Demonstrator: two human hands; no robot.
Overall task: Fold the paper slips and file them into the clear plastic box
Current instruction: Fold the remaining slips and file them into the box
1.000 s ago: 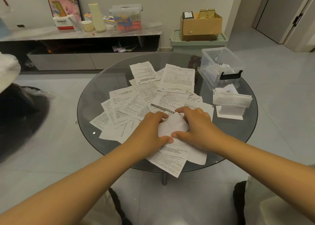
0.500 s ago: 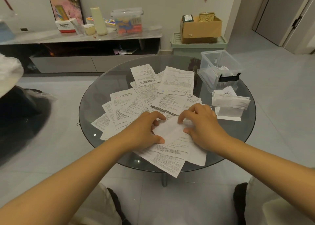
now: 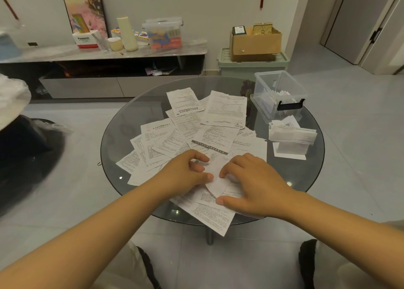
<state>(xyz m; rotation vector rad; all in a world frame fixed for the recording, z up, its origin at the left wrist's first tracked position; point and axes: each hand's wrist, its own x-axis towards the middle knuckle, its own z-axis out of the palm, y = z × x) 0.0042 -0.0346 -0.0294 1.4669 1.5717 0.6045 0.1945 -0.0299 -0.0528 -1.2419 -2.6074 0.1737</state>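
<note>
A white paper slip (image 3: 216,180), partly folded, lies on the loose pile of printed slips (image 3: 196,131) at the near middle of the round glass table (image 3: 122,135). My left hand (image 3: 185,174) pinches its left edge with thumb and bent fingers. My right hand (image 3: 251,184) holds its right side, with the fingertips on top and the thumb at its lower corner. The clear plastic box (image 3: 282,92) with a black latch stands at the table's far right and holds some folded slips. A stack of folded slips (image 3: 291,134) lies in front of it.
Some slips overhang the table's near edge (image 3: 209,221). Behind the table a low cabinet (image 3: 105,52) carries boxes and containers. A cardboard box (image 3: 255,41) sits on a green bin at the back right. A dark seat (image 3: 24,153) stands on the left.
The slip, held raised and bunched between both hands a second ago, has been brought down flat onto the pile. My hands have spread apart along it and the camera has tilted slightly.
</note>
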